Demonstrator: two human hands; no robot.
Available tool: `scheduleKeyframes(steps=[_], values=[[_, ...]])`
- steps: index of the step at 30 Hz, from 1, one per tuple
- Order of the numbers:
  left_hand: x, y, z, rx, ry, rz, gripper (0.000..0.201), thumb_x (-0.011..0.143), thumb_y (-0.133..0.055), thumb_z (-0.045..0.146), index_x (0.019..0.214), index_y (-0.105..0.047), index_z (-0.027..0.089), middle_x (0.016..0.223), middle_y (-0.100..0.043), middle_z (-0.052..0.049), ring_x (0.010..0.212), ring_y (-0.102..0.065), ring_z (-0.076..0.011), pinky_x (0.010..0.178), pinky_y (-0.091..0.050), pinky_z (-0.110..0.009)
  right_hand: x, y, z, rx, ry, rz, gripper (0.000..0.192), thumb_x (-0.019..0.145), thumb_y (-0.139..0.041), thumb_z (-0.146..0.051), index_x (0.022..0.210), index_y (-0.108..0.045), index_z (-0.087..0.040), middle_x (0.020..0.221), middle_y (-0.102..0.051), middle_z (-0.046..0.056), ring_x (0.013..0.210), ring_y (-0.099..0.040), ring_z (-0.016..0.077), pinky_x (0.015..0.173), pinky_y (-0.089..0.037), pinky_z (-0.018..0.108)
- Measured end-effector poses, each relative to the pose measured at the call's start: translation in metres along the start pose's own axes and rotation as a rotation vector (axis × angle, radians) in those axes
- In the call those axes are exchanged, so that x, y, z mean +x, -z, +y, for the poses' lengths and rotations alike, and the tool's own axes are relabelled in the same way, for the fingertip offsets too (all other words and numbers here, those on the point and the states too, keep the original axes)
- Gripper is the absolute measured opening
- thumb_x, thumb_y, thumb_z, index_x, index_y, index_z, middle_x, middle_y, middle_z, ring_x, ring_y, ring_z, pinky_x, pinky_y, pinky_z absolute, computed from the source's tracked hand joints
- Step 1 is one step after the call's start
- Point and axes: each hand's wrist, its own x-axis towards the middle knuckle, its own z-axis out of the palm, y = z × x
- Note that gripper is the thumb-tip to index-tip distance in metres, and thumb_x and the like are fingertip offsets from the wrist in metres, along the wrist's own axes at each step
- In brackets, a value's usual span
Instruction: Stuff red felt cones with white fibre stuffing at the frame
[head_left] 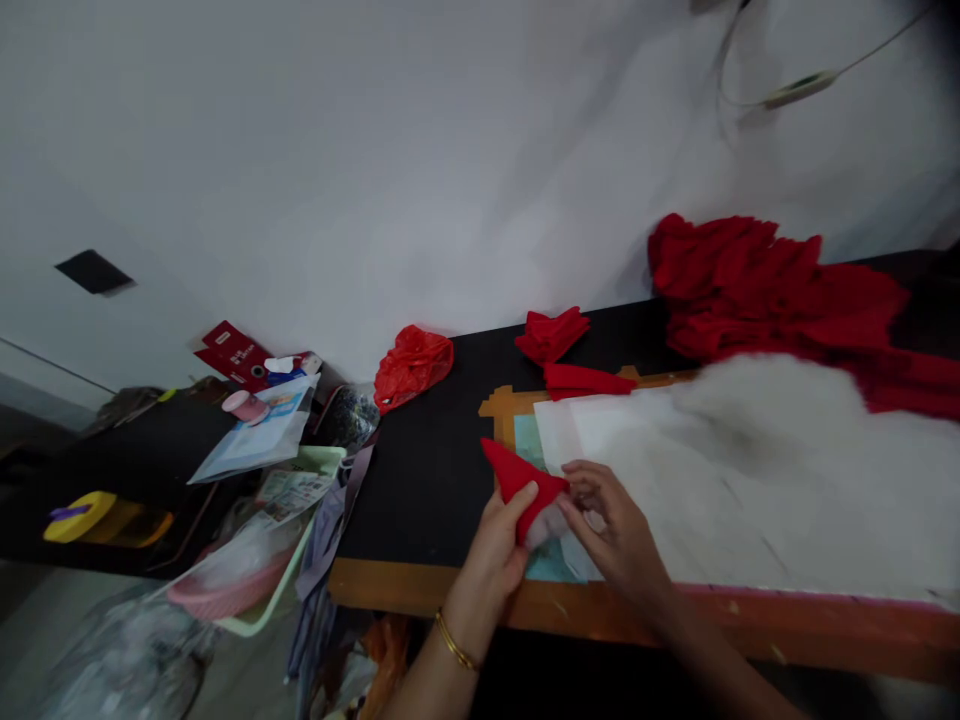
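While the left hand (496,545) grips a small red fabric cone (519,482) near its wide end, thumb on top and fingers (525,497) curled round it, the right hand (616,530) meets it from the other side, its fingers pinched on the white fluffy trim (546,524) at the cone's open edge. The cone's tip points up and away to the left of the left fingers, and its base sits just between the two sets of fingertips. A gold bangle (454,643) circles the left wrist.

Both hands hover at the near edge of the counter (420,470), which has a black top and an orange wooden rim. Directly beyond the right fingers lies a sheet of white paper (637,440), and farther to the right of them spreads a heap of white stuffing (780,410), blurred in this view. Straight ahead of the fingers lie a flat folded red piece (581,381) and, past it, a bunched red piece (553,333). Well beyond the right fingers a large pile of red fabric (757,285) rests against the wall. Ahead and to the left of the left fingers sits a crumpled red plastic bag (411,366). Far left of the fingers, off the counter, a cluttered tray (300,540) holds bags and papers.
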Motion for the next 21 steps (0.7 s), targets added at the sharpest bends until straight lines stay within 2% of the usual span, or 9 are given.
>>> scheduleKeyframes(steps=[2,4,6,8,10,13,16,21], values=[[0.003,0.001,0.001,-0.021,-0.019,0.012,0.043,0.068,-0.081,0.032,0.106,-0.067,0.02,0.106,-0.072,-0.01,0.098,-0.067,-0.0262,0.086,-0.052,-0.036,-0.003,0.003,-0.003,-0.069,0.107,0.006,0.019,0.09,-0.057,-0.02,0.109,-0.054,-0.023,0.113,-0.054,0.008,0.079,-0.06,0.0153,0.073,-0.054,0.031],[0.004,0.001,0.001,-0.028,-0.034,0.012,0.041,0.069,-0.08,0.034,0.105,-0.067,0.019,0.106,-0.072,-0.01,0.098,-0.067,-0.026,0.085,-0.052,-0.035,-0.007,0.002,-0.004,-0.141,0.191,-0.06,0.029,0.089,-0.061,-0.022,0.117,-0.053,-0.023,0.115,-0.055,0.009,0.088,-0.061,0.0187,0.078,-0.055,0.033],[0.002,-0.001,0.0,-0.017,-0.045,0.007,0.037,0.07,-0.079,0.034,0.102,-0.068,0.019,0.107,-0.072,-0.01,0.099,-0.067,-0.0246,0.084,-0.052,-0.032,-0.01,-0.003,-0.002,-0.192,0.236,-0.099,0.04,0.087,-0.063,-0.023,0.125,-0.05,-0.021,0.119,-0.055,0.012,0.105,-0.059,0.0242,0.087,-0.054,0.037],[-0.003,-0.002,-0.002,0.0,-0.045,-0.01,0.034,0.072,-0.079,0.033,0.1,-0.069,0.017,0.107,-0.072,-0.009,0.099,-0.066,-0.0229,0.083,-0.051,-0.029,-0.011,-0.01,0.002,-0.222,0.258,-0.064,0.039,0.087,-0.06,-0.018,0.125,-0.049,-0.019,0.119,-0.055,0.013,0.111,-0.057,0.0256,0.09,-0.054,0.038],[-0.009,-0.003,-0.004,0.021,-0.029,-0.039,0.036,0.071,-0.08,0.031,0.101,-0.069,0.016,0.105,-0.072,-0.01,0.096,-0.067,-0.0213,0.083,-0.051,-0.028,-0.01,-0.016,0.006,-0.221,0.264,-0.025,0.031,0.086,-0.053,-0.01,0.117,-0.053,-0.019,0.113,-0.057,0.012,0.106,-0.059,0.0233,0.086,-0.055,0.035],[-0.013,-0.001,-0.008,0.066,-0.042,-0.054,0.042,0.065,-0.084,0.027,0.102,-0.069,0.014,0.101,-0.073,-0.011,0.089,-0.068,-0.0192,0.082,-0.05,-0.027,-0.008,-0.017,0.008,-0.16,0.231,-0.024,0.02,0.086,-0.049,-0.006,0.098,-0.056,-0.021,0.094,-0.06,0.006,0.087,-0.063,0.0185,0.074,-0.055,0.03],[-0.009,0.002,-0.014,0.107,-0.126,0.025,0.042,0.062,-0.085,0.027,0.098,-0.069,0.013,0.092,-0.074,-0.009,0.078,-0.067,-0.0175,0.076,-0.05,-0.028,-0.007,-0.014,0.006,-0.098,0.197,-0.041,0.015,0.085,-0.051,-0.007,0.081,-0.054,-0.022,0.077,-0.056,0.001,0.072,-0.06,0.0152,0.063,-0.051,0.026],[0.008,0.01,-0.017,0.181,-0.305,0.182,0.038,0.062,-0.082,0.026,0.095,-0.068,0.014,0.084,-0.074,-0.004,0.075,-0.067,-0.0165,0.076,-0.05,-0.028,-0.005,0.004,0.004,-0.131,0.175,-0.05,0.014,0.084,-0.051,-0.01,0.079,-0.053,-0.023,0.078,-0.058,0.001,0.069,-0.06,0.0145,0.06,-0.049,0.026]])
